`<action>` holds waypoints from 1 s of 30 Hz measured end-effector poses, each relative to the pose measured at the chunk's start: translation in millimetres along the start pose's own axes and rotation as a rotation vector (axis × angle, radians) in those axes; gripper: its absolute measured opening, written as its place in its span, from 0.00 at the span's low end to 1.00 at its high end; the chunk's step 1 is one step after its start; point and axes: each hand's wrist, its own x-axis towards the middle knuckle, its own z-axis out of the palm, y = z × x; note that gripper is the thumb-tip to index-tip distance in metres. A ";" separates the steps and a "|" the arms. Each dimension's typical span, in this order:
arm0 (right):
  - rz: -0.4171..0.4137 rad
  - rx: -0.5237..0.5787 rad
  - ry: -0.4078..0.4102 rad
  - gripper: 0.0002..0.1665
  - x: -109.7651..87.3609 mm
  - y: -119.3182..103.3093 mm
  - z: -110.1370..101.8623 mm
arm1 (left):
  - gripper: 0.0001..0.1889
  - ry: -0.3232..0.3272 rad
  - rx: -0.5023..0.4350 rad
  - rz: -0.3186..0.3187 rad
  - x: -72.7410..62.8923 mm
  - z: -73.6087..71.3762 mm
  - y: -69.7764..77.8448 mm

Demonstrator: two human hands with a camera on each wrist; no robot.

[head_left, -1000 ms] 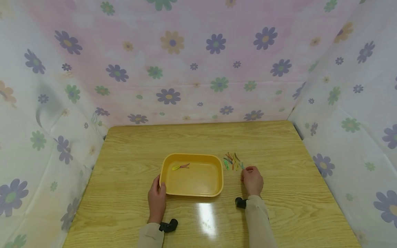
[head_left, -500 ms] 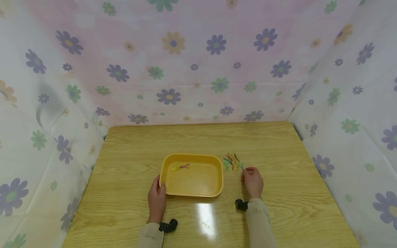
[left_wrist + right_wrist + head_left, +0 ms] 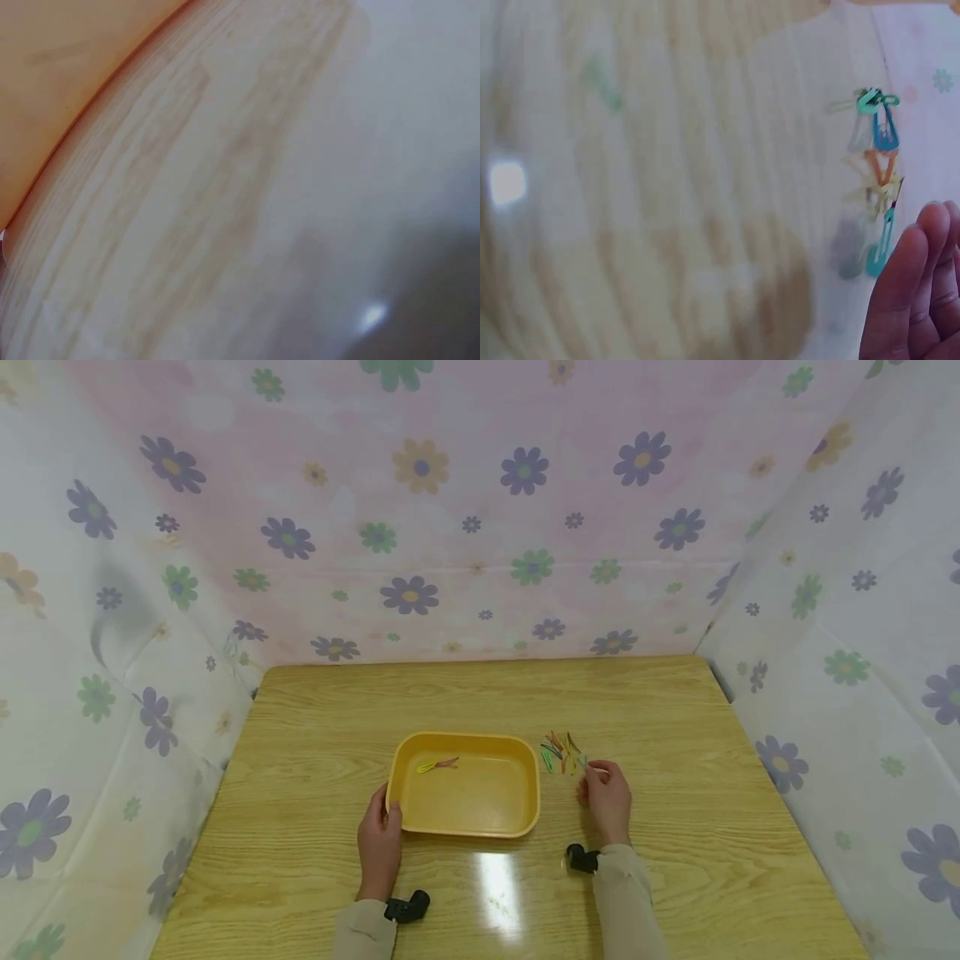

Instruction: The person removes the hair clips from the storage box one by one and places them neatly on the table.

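Observation:
My left hand [image 3: 379, 839] grips the left wall of the yellow tray [image 3: 525, 814], thumb at the rim and fingers outside. A yellow and a pinkish hair clip [image 3: 425, 768] lie inside it. To the tray's right, several coloured hair clips [image 3: 557, 745] form a loose pile. My right hand [image 3: 609, 793] is at the pile's near right side, fingertips at a teal hair clip [image 3: 875, 260]. In the right wrist view this clip shows beside my fingers [image 3: 900, 281]; whether they pinch it is unclear. The left wrist view shows the tray's wall [image 3: 52, 82] but no hand.
The wood-grain table [image 3: 315, 710] is bounded by flower-printed sheets [image 3: 480, 527] at the back and both sides. Black wrist cameras [image 3: 408, 906] sit on both wrists. A bright light reflection lies on the table in front of the tray.
My right hand has shifted slightly left, closer to the teal hair clip. My left hand and the tray have stayed in place.

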 end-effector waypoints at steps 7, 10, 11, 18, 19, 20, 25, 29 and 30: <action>-0.013 0.007 -0.059 0.18 -3.3 -11.2 6.7 | 0.18 -0.005 0.013 -0.006 0.4 0.0 -0.1; -0.022 0.006 -0.111 0.17 -5.8 -18.5 8.6 | 0.18 -0.009 0.013 -0.008 0.2 -0.1 -0.5; -0.029 0.008 -0.131 0.17 -6.2 -20.3 9.0 | 0.18 -0.008 0.013 -0.012 0.1 0.0 -0.7; -0.041 0.000 -0.297 0.20 -7.4 -30.8 11.4 | 0.19 -0.011 0.003 -0.006 0.5 -0.1 -0.4; -0.037 0.001 -0.315 0.20 -7.9 -32.7 12.2 | 0.19 -0.011 0.003 -0.007 0.5 -0.1 -0.1; -0.029 0.006 -0.331 0.19 -8.8 -35.0 13.0 | 0.19 -0.010 0.002 -0.005 0.6 -0.1 -0.3; -0.050 0.011 -0.374 0.18 -14.9 -48.5 18.0 | 0.19 -0.011 0.005 -0.001 0.7 -0.4 -0.9; -0.071 0.008 -0.433 0.20 -18.7 -57.9 22.6 | 0.19 -0.006 0.006 -0.001 -0.3 -0.3 -0.2; -0.072 0.012 -0.448 0.20 -19.6 -59.8 24.3 | 0.19 -0.005 0.006 -0.002 -0.7 -0.2 -0.1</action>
